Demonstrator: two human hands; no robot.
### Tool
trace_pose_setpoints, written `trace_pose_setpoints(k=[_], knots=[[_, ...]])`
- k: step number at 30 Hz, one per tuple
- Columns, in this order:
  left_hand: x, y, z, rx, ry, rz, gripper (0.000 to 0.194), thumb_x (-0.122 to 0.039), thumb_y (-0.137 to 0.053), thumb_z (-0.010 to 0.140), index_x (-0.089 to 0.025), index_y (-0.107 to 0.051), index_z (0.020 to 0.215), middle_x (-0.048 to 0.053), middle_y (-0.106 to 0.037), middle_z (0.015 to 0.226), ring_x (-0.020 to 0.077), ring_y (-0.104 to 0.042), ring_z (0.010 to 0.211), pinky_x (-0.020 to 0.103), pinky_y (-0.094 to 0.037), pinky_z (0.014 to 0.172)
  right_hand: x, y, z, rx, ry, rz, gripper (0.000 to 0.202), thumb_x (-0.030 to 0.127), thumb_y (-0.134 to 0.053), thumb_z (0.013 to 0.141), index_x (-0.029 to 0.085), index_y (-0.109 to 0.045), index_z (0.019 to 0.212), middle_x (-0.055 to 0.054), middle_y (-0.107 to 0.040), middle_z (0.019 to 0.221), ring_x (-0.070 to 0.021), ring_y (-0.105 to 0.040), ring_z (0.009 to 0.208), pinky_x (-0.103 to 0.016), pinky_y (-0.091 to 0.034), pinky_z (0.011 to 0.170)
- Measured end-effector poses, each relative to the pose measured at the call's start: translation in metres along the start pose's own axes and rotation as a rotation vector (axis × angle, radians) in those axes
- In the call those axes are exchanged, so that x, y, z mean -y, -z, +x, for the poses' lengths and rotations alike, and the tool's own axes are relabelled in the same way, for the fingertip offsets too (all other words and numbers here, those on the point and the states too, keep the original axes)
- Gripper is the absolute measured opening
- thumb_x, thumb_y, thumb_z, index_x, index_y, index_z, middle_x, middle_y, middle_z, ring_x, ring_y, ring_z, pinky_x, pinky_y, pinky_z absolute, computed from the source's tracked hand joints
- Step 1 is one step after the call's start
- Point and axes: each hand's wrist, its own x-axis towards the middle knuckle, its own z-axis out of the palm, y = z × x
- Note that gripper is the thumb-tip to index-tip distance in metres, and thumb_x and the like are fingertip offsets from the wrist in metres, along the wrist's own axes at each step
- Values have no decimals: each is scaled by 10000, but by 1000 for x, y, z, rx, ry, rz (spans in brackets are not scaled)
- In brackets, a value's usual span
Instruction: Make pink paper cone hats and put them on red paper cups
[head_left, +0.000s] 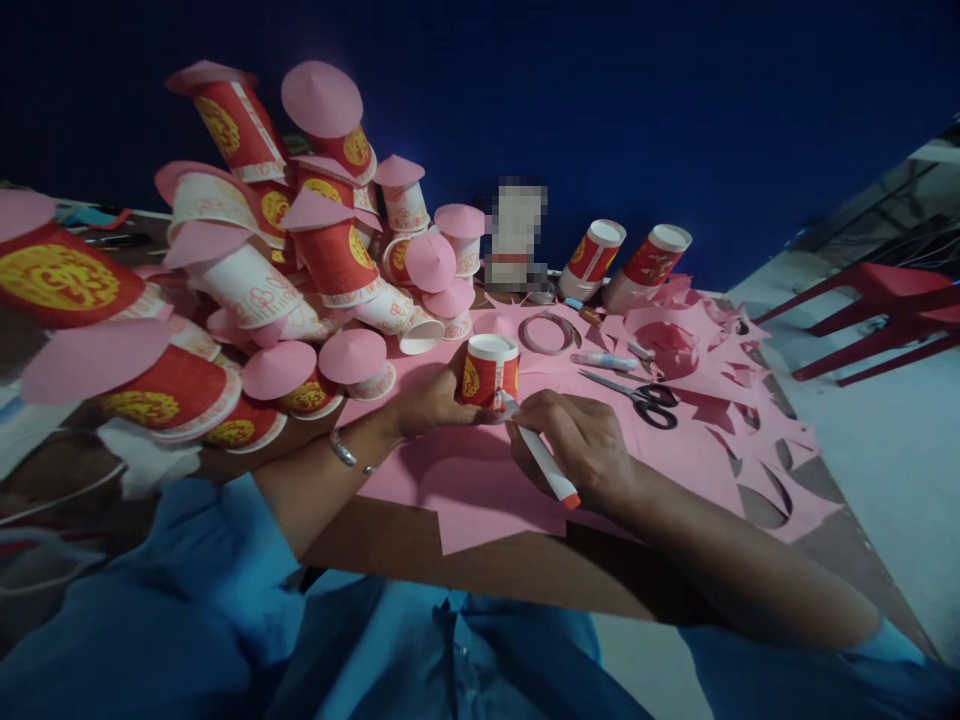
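Note:
A red paper cup (489, 377) with yellow ornament stands upside down on pink paper (480, 480), its white base upward. My left hand (439, 402) is closed around the cup's left side, the thumb along its lower edge. Pinched in my right hand (576, 440) is a white marker (546, 465) with an orange-red end. The marker's tip meets the cup's front, low down. Right of the cup lie scissors (637, 397) with black handles, partly open. A roll of tape (550, 333) and a clear tube-like pen (604, 361) rest behind my right hand.
Many paper cups with pink cone hats, such as this red cup (334, 255), pile up at the left and back. Two stacks of red cups (596, 250) stand at the back right. Cut pink scraps (757, 430) cover the table's right side. A red stool (877, 300) stands beyond.

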Motion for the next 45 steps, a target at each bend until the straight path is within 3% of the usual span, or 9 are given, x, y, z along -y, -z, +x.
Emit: trace_pose_setpoints(k=[6,11,14,18,22,26,33,40,45], knots=[[4,0,2,15,-79,-178,804,-264,-954,665,-255,-536,1350,86,-740,1247,267,-714,1143,394,-560,974,-5,7,2,-193,-34,-9,201,141,-675,955,184,-618,1143,-46,-741,838,-165,-703,694,-264,-545,597],[-7,-3,1,74,-89,-313,632,-216,-894,699,-218,-613,1266,77,-771,1114,265,-746,1059,413,-563,974,-29,-2,-5,-197,-404,210,211,275,-595,1047,272,-602,1257,-52,-761,1077,-168,-758,790,-315,-622,729],[-19,-7,1,162,-67,-340,714,-260,-877,692,-208,-596,1347,112,-771,1141,326,-724,1150,466,-552,1021,-48,-11,-9,-120,-399,470,676,512,-750,932,305,-423,1487,-159,-593,1478,-285,-710,1220,-457,-636,969],[-22,-4,-2,168,-40,-349,744,-306,-869,693,-213,-602,1381,132,-776,1160,355,-717,1168,479,-570,993,-63,-16,-12,55,-317,540,1015,611,-809,837,320,-222,1612,-190,-418,1645,-351,-424,1545,-580,-453,1217],[-17,2,-4,177,-16,-342,726,-333,-871,688,-239,-629,1366,134,-774,1195,367,-719,1155,480,-598,915,-62,-15,-15,129,-303,556,1033,537,-838,837,283,-215,1620,-207,-399,1644,-351,-422,1543,-581,-425,1237],[-16,-3,-3,172,-31,-346,777,-404,-865,706,-246,-594,1416,150,-726,1315,394,-640,1303,538,-540,1044,-59,-12,-16,85,-264,442,979,498,-836,840,263,-270,1603,-200,-468,1578,-362,-493,1474,-579,-474,1185],[-6,-10,0,-88,-173,-77,1062,-308,-1003,569,-299,-472,1488,140,-480,1595,394,-377,1534,526,-418,1198,-45,-10,-8,16,-192,76,943,484,-823,848,229,-300,1591,-217,-584,1469,-414,-549,1363,-644,-495,1091],[-12,-6,-2,98,-53,-352,867,-355,-932,664,-238,-558,1438,158,-670,1392,375,-580,1382,503,-477,1138,-52,-8,-8,18,-208,264,1011,525,-794,873,254,-189,1636,-211,-488,1577,-378,-515,1452,-595,-487,1153],[-14,-5,-1,131,-57,-311,793,-433,-900,704,-198,-609,1403,177,-683,1385,399,-554,1414,533,-440,1176,-53,-9,-9,23,-206,205,993,460,-790,882,244,-190,1644,-212,-524,1547,-378,-555,1409,-586,-522,1113]])
